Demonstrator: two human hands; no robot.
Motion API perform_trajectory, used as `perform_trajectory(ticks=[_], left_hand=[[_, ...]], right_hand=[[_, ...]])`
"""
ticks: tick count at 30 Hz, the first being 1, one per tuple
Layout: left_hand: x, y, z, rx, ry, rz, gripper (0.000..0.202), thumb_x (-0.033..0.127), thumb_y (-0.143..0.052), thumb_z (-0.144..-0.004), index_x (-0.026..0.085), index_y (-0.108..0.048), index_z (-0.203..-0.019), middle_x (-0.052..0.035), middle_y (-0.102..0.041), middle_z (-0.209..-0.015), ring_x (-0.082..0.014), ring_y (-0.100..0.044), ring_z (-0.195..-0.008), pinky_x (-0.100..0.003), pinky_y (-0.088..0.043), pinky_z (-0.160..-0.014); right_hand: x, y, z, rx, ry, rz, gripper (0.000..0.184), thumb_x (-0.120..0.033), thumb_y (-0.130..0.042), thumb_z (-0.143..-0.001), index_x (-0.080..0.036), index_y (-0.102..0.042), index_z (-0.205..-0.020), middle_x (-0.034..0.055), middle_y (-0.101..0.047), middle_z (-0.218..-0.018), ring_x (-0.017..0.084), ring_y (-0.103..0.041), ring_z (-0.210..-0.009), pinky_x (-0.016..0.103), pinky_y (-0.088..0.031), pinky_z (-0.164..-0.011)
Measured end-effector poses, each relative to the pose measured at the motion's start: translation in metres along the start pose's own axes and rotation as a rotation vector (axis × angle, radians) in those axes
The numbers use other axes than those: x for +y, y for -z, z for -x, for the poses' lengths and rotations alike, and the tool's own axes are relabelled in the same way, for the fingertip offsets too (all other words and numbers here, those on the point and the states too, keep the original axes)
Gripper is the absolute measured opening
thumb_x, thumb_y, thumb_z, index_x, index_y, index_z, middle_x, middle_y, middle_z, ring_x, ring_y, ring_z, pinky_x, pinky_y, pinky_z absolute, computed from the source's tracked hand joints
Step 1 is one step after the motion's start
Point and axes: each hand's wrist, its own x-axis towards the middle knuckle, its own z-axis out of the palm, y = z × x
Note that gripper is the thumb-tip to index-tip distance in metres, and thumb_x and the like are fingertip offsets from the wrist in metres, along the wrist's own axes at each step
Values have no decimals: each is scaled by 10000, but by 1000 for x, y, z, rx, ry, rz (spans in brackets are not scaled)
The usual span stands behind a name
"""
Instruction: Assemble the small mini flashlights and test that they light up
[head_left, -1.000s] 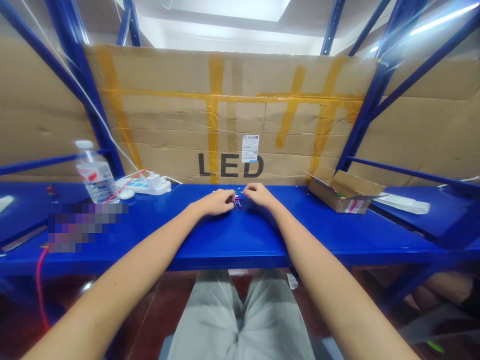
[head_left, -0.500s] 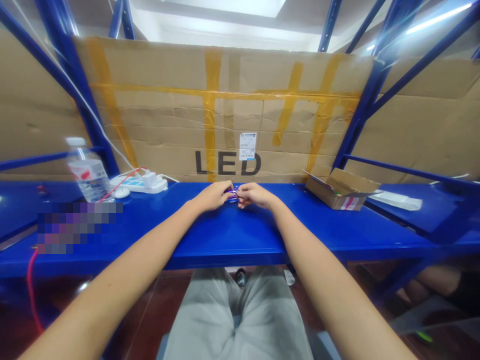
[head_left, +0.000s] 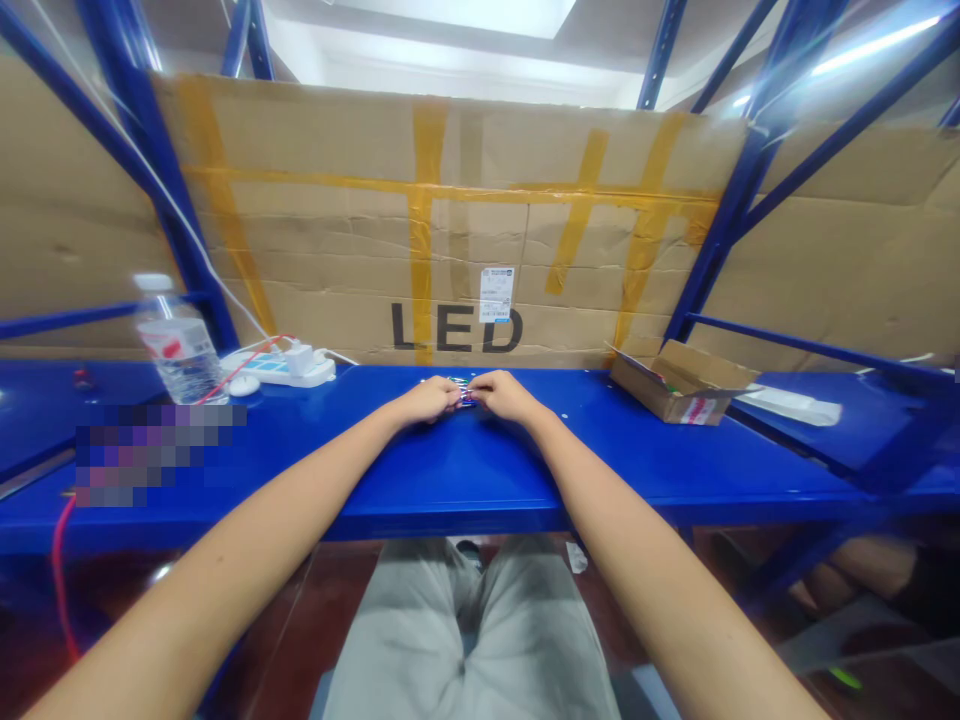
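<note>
Both my hands rest far out on the blue shelf (head_left: 465, 470), close together. My left hand (head_left: 429, 399) is curled with its fingertips pinched on a small bundle of coloured bits (head_left: 465, 392), purple and blue, too small to name. My right hand (head_left: 504, 395) is curled the same way and pinches the bundle from the other side. The bundle lies low, at or just above the shelf surface, mostly hidden by my fingers.
A plastic water bottle (head_left: 177, 345) stands at the left, beside a white power strip (head_left: 281, 367) with a red cable (head_left: 61, 570). An open cardboard box (head_left: 679, 382) sits at the right. A taped cardboard sheet marked LED (head_left: 450, 230) closes the back. Blue rack posts rise at both sides.
My hands drew together from a small gap and settled lower on the shelf, both keeping their pinch on the small bundle. The view shifted slightly.
</note>
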Motion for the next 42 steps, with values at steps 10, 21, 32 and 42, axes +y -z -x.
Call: perform_trajectory(ticks=[10,21,32,42], left_hand=[[5,15,3,-327,343,813,95,176,-502,-922,191,-464,-836,89,-236,-558,-42,-160,-371,-130,-150,-340],[2,2,7,6,21,259,183,231,-673,-877,171,-514,-810,12,-572,-640,-73,-452,-463,-198,-340,-446],[5,10,3,-160,256,465,273,213,-462,-988,138,-552,-741,15,-468,-555,-51,-304,-388,-176,-227,-384],[9,15,8,-343,309,858,184,320,-477,-1017,185,-511,-896,78,-327,-567,-35,-183,-355,-126,-165,-338]], right_hand=[[5,-5,-6,161,93,-16,261,-108,-545,-827,-175,-793,-878,55,-760,-913,180,-658,-841,270,-483,-819],[15,-3,-6,84,27,-129,207,-170,-577,-826,-141,-780,-859,5,-655,-630,135,-572,-592,254,-456,-662],[8,-7,-5,112,66,-180,194,-123,-579,-763,-142,-769,-797,-9,-619,-593,122,-540,-549,249,-438,-614],[11,-3,-7,187,36,-172,185,-152,-578,-816,-142,-758,-857,-6,-635,-610,121,-568,-550,244,-466,-626]])
